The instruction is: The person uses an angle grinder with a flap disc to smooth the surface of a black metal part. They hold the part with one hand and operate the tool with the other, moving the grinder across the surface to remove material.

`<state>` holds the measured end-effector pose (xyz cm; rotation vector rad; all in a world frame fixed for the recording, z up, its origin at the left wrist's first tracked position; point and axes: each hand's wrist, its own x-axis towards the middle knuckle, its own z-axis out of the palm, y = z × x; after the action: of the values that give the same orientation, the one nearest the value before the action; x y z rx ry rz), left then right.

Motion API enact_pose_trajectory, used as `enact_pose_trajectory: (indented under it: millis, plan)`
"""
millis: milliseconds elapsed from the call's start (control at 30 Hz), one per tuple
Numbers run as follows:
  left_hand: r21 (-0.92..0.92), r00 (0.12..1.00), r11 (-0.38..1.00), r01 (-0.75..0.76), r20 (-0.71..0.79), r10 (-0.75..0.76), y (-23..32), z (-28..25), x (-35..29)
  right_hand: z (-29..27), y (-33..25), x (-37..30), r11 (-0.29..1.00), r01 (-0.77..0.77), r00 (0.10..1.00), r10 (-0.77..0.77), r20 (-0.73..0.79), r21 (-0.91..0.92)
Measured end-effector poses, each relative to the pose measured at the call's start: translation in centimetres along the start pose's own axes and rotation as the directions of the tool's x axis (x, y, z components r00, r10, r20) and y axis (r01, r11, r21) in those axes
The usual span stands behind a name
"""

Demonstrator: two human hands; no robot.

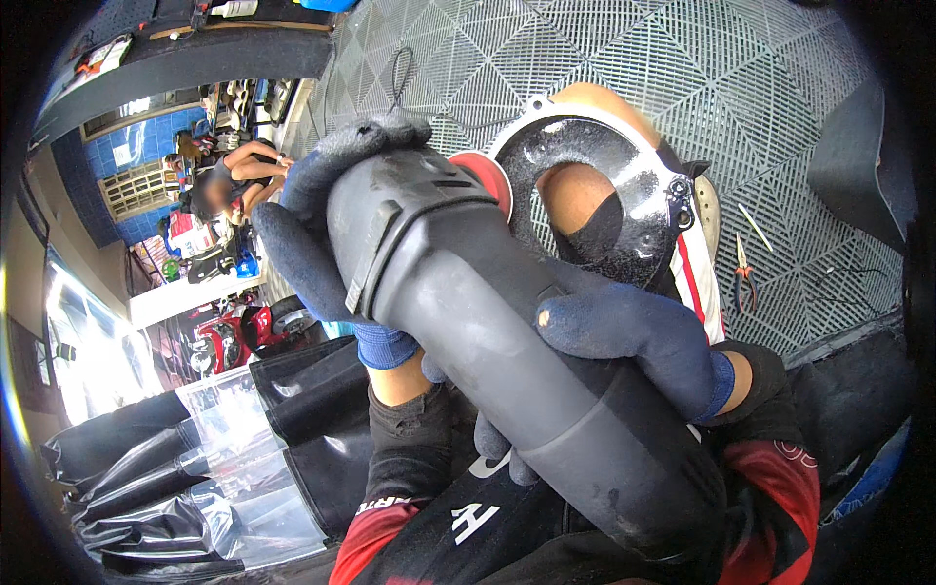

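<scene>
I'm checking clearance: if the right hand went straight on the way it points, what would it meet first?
Most likely the black tube, which the right hand is gripping; beyond that, depth is unclear.

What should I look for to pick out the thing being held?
From the grey lattice floor at upper right, find the blue-gloved left hand and right hand. They hold the black duct: a long, bent tube, unlike the glossy, open-centred ring beyond it.

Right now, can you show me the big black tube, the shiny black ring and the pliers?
Big black tube [507,363]: head view, middle of its body.
Shiny black ring [643,182]: head view, right side of its face.
Pliers [745,274]: head view, around the pivot.
</scene>
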<state>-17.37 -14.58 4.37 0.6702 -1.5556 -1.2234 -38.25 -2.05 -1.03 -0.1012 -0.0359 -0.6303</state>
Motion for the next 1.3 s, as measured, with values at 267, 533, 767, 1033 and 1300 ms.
enact_pose_trajectory:
  millis: [267, 533, 767, 1033, 1300]
  plan:
    - [-0.010, 0.999, 0.999, 0.035, 0.035, -0.035, 0.8, 1.1, 1.0, 0.2, 0.0, 0.1, 1.000, -0.004, 1.000, 0.004, 0.000, -0.001]
    - [-0.165, 0.999, 0.986, -0.002, 0.035, 0.008, -0.1, 1.5, 1.0, 0.1, 0.1, 0.2, 1.000, -0.002, 1.000, 0.002, 0.004, 0.002]
    - [0.028, 1.000, 1.000, -0.003, 0.004, 0.002, 0.7, 1.1, 0.3, 0.2, 0.1, 0.2, 1.000, -0.009, 1.000, 0.009, 0.011, 0.007]
    - [-0.117, 0.998, 0.993, -0.010, -0.059, 0.003, 0.4, 1.2, -0.7, 0.3, 0.4, 0.6, 1.000, -0.021, 1.000, 0.021, 0.014, 0.011]
    - [-0.063, 1.000, 0.998, -0.020, -0.017, 0.019, 0.5, 0.5, -1.3, 0.4, 0.5, 1.0, 0.999, -0.028, 0.999, 0.027, 0.019, 0.021]
